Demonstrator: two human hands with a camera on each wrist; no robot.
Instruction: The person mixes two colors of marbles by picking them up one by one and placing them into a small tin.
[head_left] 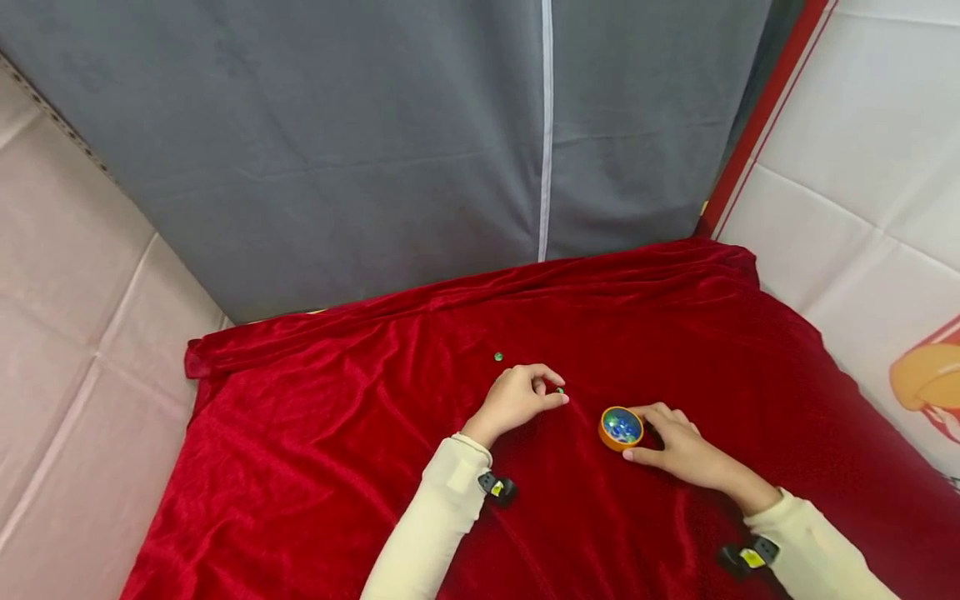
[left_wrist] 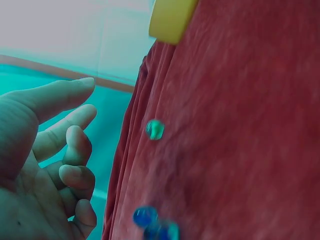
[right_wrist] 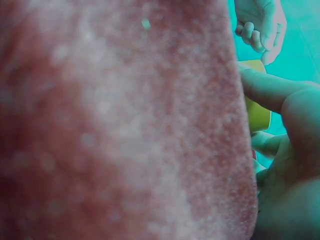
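My left hand (head_left: 521, 396) hovers low over the red cloth, thumb and index finger spread a little around a small green marble (head_left: 560, 390). In the left wrist view that green marble (left_wrist: 155, 130) shows beyond the fingertips, apart from them, and the other fingers are bent. My right hand (head_left: 678, 446) grips the side of a round orange tub (head_left: 611, 442), thumb in front and fingers behind. Blue glass marbles (head_left: 622, 426) lie inside the tub. Another green marble (head_left: 498, 357) rests on the cloth behind the left hand.
Wrinkled red velvet cloth (head_left: 300, 467) covers the table. Blue marbles (left_wrist: 145, 216) show low in the left wrist view. A grey curtain (head_left: 375, 150) hangs behind, with pale walls (head_left: 67, 317) at the sides.
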